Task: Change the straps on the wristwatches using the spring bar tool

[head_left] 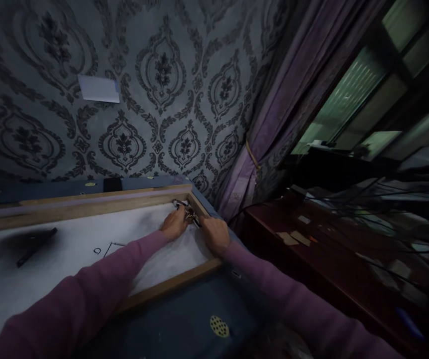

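Note:
Both my hands are at the far right corner of a shallow wooden frame with a white bottom. A small heap of shiny metal pieces, silver and brassy, lies between them; their kind is too small and blurred to tell. My left hand is closed, its fingertips at the heap's left side. My right hand is closed too, near the right wall, with a bit of metal at its fingertips. What either hand grips is hidden.
A dark bar and a thin bent wire-like piece lie on the white bottom. A dark flat object is behind the frame on the blue cloth. Right of it stand a purple curtain and a cluttered reddish table.

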Available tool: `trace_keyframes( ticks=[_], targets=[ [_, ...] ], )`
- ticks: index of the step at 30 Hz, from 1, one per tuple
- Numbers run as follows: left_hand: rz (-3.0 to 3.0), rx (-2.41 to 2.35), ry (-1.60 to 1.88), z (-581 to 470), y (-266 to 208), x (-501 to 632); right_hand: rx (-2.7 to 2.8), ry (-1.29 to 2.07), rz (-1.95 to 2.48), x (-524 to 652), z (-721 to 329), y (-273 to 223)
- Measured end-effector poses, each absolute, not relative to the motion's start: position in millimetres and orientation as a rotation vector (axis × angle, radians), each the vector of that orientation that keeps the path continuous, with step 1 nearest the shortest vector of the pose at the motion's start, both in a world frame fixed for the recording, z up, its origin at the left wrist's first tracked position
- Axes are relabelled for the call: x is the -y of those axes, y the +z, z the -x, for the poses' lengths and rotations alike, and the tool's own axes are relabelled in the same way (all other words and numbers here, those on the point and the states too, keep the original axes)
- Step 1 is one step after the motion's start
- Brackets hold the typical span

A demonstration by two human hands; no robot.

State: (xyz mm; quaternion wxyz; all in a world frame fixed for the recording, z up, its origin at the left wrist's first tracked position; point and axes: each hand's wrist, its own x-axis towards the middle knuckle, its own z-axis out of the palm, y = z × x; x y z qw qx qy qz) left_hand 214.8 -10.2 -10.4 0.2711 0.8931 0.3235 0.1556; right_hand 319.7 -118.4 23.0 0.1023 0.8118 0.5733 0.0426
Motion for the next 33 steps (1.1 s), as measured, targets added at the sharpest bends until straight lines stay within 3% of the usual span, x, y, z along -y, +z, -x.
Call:
trace_keyframes(
  ticks=[20, 27, 33],
  targets=[
    [-2.462, -0.787, 0.384, -202.9, -0.2, 10.7, -1.892, 0.207, -2.543, 132.2, -321.7, 25.7],
    [-2.596, -0.616, 0.301, -127.2, 29.9, 41.5, -2.221, 0.155, -2.455, 154.1, -303.8, 28.5],
    [-2.657, -0.752, 0.182, -36.7, 22.8, 62.0, -2.629, 0.006, -2.164, 164.0, -253.7, 30.4]
  ],
)
